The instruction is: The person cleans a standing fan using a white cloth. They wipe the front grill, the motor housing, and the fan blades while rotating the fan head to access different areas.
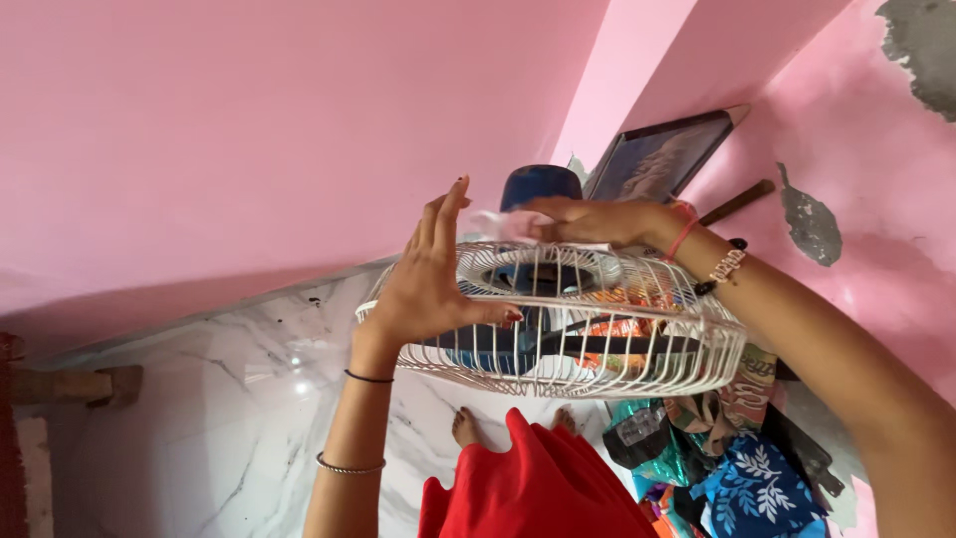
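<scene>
Left hand (433, 279) lies spread flat against the nine-o'clock rim of a white wire fan guard (558, 319), thumb hooked over the wires. Right hand (597, 221), at twelve o'clock on the guard, presses a pale pink cloth (503, 224) onto the top wires, fingers together. Blue fan blades (498, 349) show through the guard, which sits mid-frame above a white marble floor (229, 399) by a pink wall (249, 130).
</scene>
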